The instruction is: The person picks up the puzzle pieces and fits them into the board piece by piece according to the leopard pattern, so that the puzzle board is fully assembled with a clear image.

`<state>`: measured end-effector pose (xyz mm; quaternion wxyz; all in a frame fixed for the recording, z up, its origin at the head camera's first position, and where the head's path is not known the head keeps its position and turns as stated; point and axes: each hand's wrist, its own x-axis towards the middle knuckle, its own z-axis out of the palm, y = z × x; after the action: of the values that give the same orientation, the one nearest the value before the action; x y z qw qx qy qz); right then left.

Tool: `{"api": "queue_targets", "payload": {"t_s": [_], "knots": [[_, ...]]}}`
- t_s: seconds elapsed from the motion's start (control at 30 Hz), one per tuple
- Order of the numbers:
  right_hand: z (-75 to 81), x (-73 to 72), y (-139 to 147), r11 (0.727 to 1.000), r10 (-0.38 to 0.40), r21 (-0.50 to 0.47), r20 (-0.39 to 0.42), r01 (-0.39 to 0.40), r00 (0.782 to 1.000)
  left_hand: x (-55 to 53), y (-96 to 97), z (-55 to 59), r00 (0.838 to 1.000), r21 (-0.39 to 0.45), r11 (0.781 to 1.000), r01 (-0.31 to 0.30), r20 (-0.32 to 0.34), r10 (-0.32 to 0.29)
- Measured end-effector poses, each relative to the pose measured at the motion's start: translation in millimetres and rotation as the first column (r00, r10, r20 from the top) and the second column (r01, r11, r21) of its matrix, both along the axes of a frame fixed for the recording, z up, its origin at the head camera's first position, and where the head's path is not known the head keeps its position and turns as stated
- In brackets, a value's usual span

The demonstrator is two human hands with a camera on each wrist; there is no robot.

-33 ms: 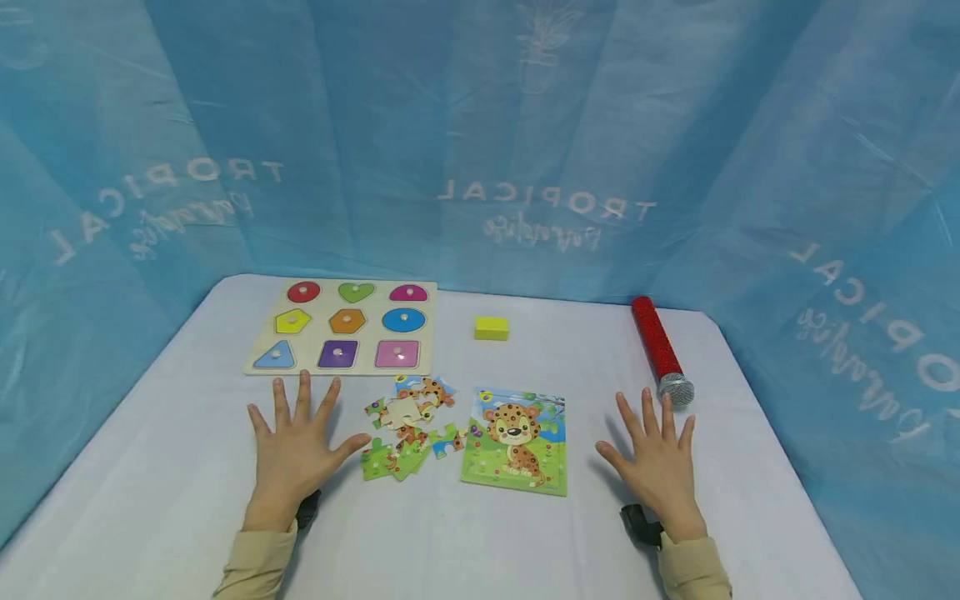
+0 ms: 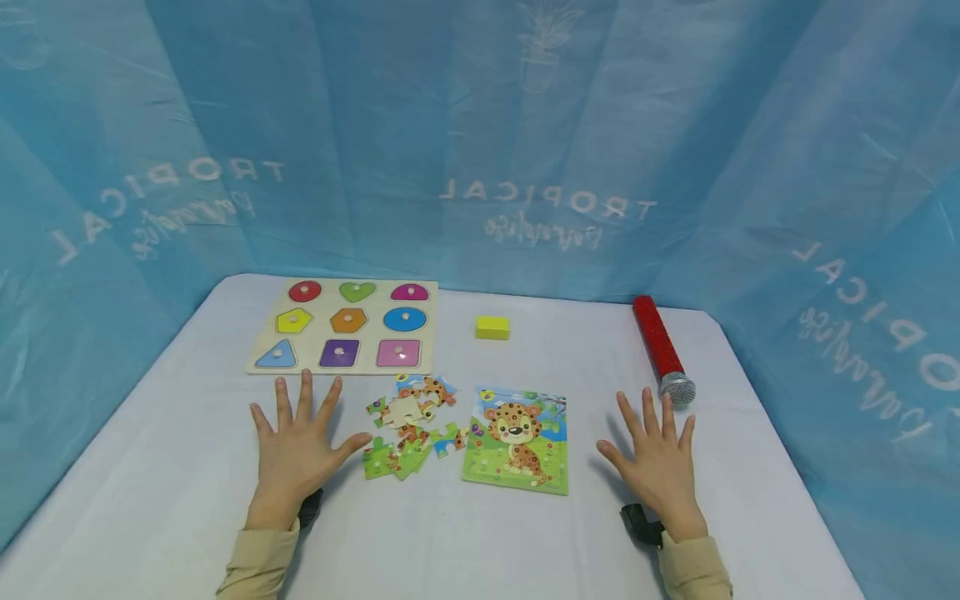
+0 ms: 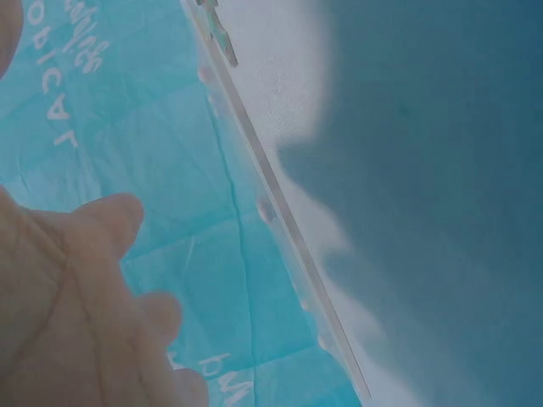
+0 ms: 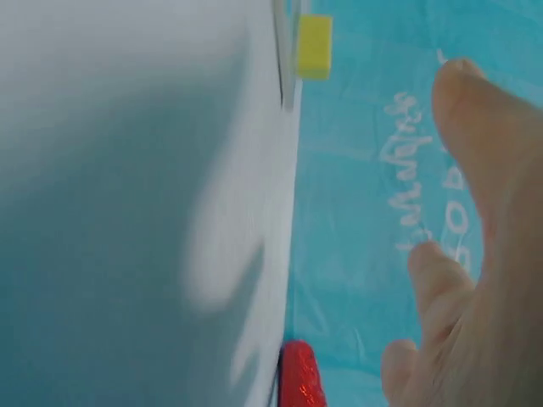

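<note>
With fingers spread wide and nothing held, my left hand hovers over the white table, its shadow showing in the left wrist view. Just past its fingertips is a wooden shape board with knobbed coloured shapes. Loose jigsaw pieces lie in a heap to the right of its thumb. My right hand, also spread and holding nothing, hangs above the table on the right. A red microphone with a silver head lies just beyond its fingertips. Between the hands lies a leopard picture puzzle board.
A small yellow block sits near the back, right of the shape board. White cloth covers the table. Blue printed curtains rise behind and along both sides.
</note>
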<state>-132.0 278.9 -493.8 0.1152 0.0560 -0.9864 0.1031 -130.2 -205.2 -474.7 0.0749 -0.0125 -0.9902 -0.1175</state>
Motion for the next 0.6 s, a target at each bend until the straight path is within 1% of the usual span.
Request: {"api": "queue_targets", "payload": {"t_s": [0.1,0.17,0.27,0.43,0.5,0.6], "knots": [[-3.5,1.6,-1.6,0.999,-0.007,-0.035,0.033,0.008,0.999,0.3,-1.5,0.5,1.000,0.000,1.000,0.008,0.018,-0.008],[-4.4,1.8,2.1,0.998,-0.012,-0.064,0.057,0.016,0.998,-0.5,1.7,0.0,0.999,0.003,1.000,0.017,0.035,-0.017],[-5.6,2.5,3.8,0.994,-0.014,-0.103,0.097,0.024,0.995,0.0,1.9,-1.0,0.999,0.006,1.000,0.024,0.031,-0.024],[-7.8,0.3,-2.9,0.992,0.005,-0.125,0.104,0.008,0.995,0.8,-2.9,-0.5,1.000,0.014,1.000,0.023,-0.002,-0.023],[-8.4,-1.2,-8.7,0.991,0.021,-0.133,0.100,-0.008,0.995,-1.0,-0.8,1.8,1.000,0.029,0.999,0.030,0.005,-0.030],[-9.7,-3.0,-23.5,0.984,0.084,-0.166,0.144,-0.059,0.986,-4.0,8.4,8.0,0.997,0.056,0.997,0.053,0.046,-0.056]]}}
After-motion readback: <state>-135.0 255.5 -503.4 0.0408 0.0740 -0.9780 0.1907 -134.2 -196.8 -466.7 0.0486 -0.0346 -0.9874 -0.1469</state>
